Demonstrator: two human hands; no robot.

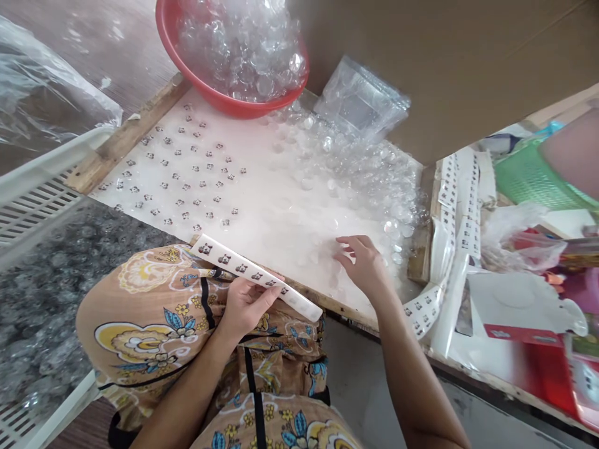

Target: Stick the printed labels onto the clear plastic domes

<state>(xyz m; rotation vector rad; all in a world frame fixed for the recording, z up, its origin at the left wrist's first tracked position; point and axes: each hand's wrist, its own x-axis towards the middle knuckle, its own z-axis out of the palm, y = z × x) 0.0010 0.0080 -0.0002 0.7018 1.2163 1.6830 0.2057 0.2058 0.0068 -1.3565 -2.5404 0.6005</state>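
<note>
My left hand (248, 305) grips a white strip (241, 268) printed with small panda pictures, above my lap at the board's near edge. Over the white board (276, 206), my right hand (362, 262) is held with its fingers slightly curled and apart; nothing shows clearly between them. Clear round pieces (369, 168) lie scattered across the board's right side. On the left half of the board are several small panda pictures (186, 186), apparently on clear pieces.
A red basin (234, 107) heaped with clear pieces stands at the back. Beside it lies a clear plastic packet (362, 103). White crates (42, 193) flank a dark heap of clear pieces at left. More panda strips (470, 206) and a green basket (538, 174) are at right.
</note>
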